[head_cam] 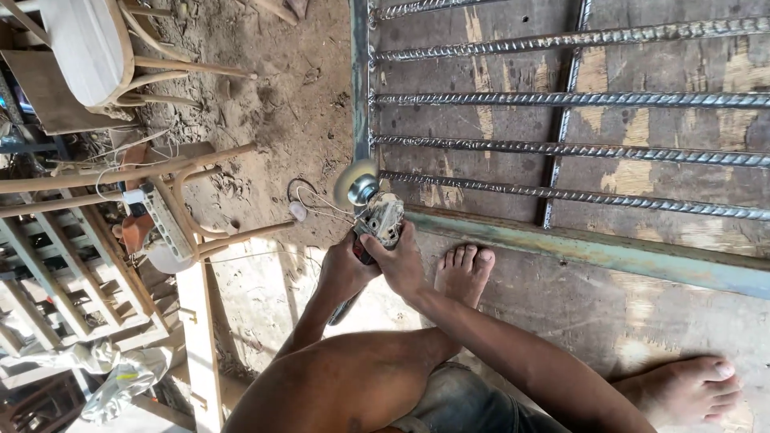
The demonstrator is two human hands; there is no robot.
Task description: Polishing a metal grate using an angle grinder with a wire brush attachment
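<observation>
Both my hands grip an angle grinder (377, 218). My left hand (343, 269) wraps the rear handle, and my right hand (399, 261) holds the body just behind the head. The grinder's disc (354, 181) is blurred and sits at the corner of a metal frame (360, 88), close to the end of a twisted steel bar (561, 195). Several such bars run across the frame, which lies flat on plywood (626, 313). My bare feet (464, 273) rest on the plywood beside the frame's painted rail (593, 250).
Bare wooden chair frames (160, 180) and a white seat (84, 44) lie piled to the left on the dirt floor. A power strip (164, 220) and loose cords (309, 204) sit near the grinder. Crumpled plastic (120, 377) lies at the lower left.
</observation>
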